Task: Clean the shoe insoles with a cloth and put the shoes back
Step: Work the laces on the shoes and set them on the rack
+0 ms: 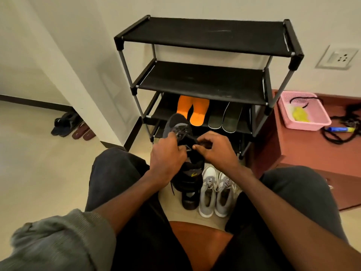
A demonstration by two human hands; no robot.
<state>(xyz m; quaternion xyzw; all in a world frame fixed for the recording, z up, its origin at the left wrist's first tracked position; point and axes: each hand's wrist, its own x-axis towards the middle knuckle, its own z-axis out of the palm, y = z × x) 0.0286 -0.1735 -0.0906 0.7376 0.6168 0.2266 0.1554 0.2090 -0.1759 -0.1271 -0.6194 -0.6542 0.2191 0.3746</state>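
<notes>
A dark grey and black sneaker (178,126) is held up in front of the black shoe rack (203,79), toe pointing away from me. My left hand (168,153) grips its laced side, and my right hand (216,147) pinches the tongue or opening. Two orange insoles (193,110) and two grey insoles (224,118) lie on the rack's third shelf. On the floor between my knees sit another black shoe (190,182) and a pair of grey and white sneakers (216,194). No cloth is visible.
A pink basket (304,112) with a yellow item stands on a low reddish cabinet (312,153) to the right, beside black cords and a blue tube. Sandals (72,128) lie by the wall at left. I sit on an orange-brown seat (197,237).
</notes>
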